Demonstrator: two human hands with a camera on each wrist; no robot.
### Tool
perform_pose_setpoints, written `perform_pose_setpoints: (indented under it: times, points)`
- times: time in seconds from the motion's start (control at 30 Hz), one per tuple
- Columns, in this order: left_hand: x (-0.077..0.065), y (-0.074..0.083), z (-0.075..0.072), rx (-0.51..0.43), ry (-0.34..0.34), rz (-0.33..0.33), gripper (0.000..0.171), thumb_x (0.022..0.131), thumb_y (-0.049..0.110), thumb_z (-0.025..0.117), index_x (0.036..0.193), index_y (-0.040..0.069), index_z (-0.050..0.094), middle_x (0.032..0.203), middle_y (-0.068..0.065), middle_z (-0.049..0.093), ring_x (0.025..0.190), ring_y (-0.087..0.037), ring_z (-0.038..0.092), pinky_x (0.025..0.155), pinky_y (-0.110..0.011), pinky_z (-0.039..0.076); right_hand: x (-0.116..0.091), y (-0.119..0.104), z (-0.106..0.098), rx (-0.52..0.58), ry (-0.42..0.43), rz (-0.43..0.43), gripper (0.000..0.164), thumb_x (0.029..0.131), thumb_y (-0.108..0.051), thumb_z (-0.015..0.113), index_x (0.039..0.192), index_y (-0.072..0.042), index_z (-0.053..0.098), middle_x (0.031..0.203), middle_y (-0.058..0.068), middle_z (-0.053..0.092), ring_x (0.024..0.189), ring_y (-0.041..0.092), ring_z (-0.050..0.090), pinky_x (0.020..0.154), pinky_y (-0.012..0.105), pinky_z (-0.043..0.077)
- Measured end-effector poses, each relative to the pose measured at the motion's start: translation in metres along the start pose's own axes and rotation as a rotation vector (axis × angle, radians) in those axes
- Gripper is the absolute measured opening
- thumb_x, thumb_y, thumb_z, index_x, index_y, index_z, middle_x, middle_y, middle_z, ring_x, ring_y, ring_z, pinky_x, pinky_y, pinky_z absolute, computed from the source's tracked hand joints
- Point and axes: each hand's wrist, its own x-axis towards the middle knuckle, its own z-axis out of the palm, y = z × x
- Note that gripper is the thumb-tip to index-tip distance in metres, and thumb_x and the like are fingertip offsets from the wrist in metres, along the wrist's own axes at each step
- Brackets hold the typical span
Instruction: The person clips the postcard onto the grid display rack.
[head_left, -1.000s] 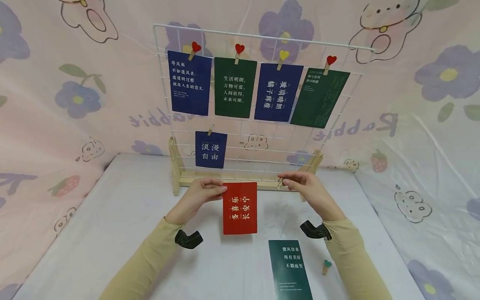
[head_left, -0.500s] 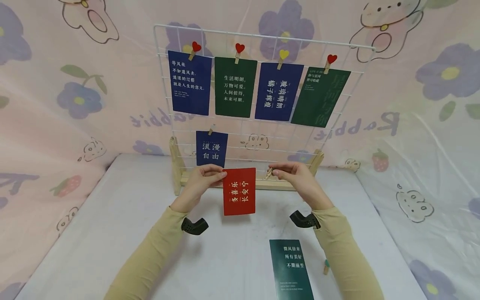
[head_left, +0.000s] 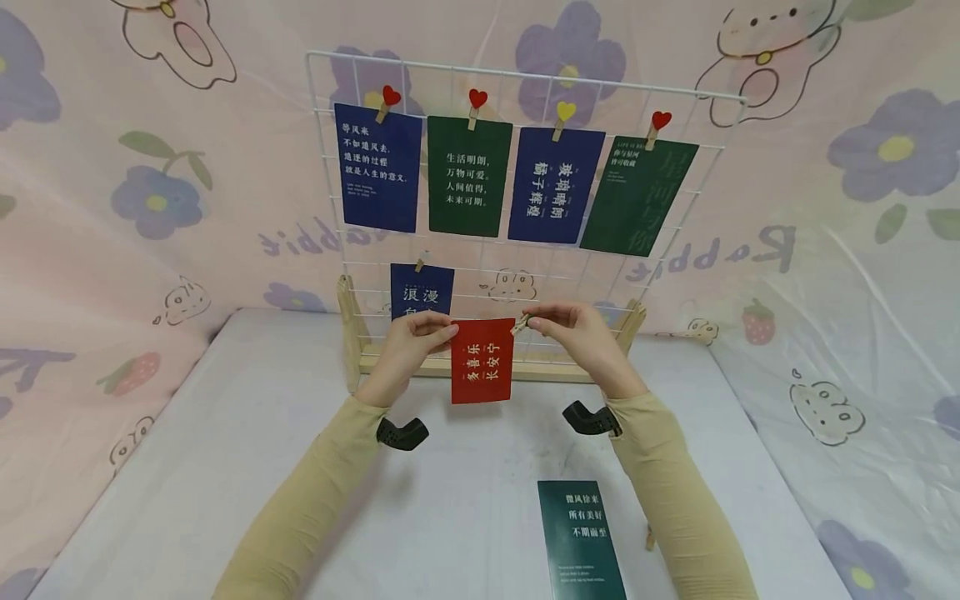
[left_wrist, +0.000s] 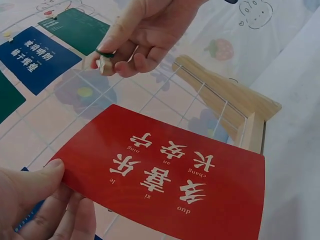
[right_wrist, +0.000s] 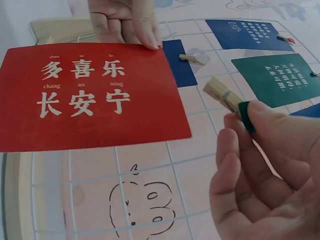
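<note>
My left hand [head_left: 414, 343] pinches a red card [head_left: 482, 367] with white Chinese characters by its upper left corner, thumb in front. The card hangs before the lower part of a white wire grid rack [head_left: 540, 292]. In my right hand [head_left: 581, 337] a small wooden clothespin [right_wrist: 223, 95] with a dark green end is pinched between thumb and fingers; its tip points toward the card's upper right corner. A small blue card [head_left: 420, 287] is clipped to the rack just behind my left hand, its lower part hidden by that hand.
Across the rack's upper row hang a blue card [head_left: 378, 171], a green card [head_left: 469, 179] and others, on clothespins with red or yellow hearts. A long green card [head_left: 581, 537] lies on the white table, with another clothespin [head_left: 650, 537] partly behind my right sleeve.
Both hands have moved up and forward toward the rack, carrying the red card and the clothespin. The right hand has also come leftward, so the clothespin is now close to the card's corner.
</note>
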Motion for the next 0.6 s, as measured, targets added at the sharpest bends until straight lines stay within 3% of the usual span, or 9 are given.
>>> perform_pose_setpoints:
  times: [0.3,0.6]
  points:
    - [0.016,0.014,0.006,0.012,0.019,0.1,0.022,0.09,0.012,0.068,0.109,0.001,0.066,0.103,-0.012,0.066,0.096,-0.023,0.064,0.088,-0.036,0.053,0.02,-0.01,0.003,0.022,0.073,-0.104,0.033,0.093,-0.02,0.064,0.123,-0.004,0.063,0.119,0.008,0.064,0.108,0.021,0.058,0.098,0.036,0.046]
    - [0.025,0.024,0.011,0.012,0.03,0.139,0.022,0.091,0.014,0.067,0.109,0.002,0.066,0.105,-0.011,0.065,0.099,-0.024,0.063,0.088,-0.031,0.053,0.03,-0.018,0.004,0.027,0.189,-0.152,0.028,0.091,-0.022,0.067,0.115,-0.006,0.068,0.111,0.006,0.067,0.102,0.019,0.061,0.095,0.031,0.048]
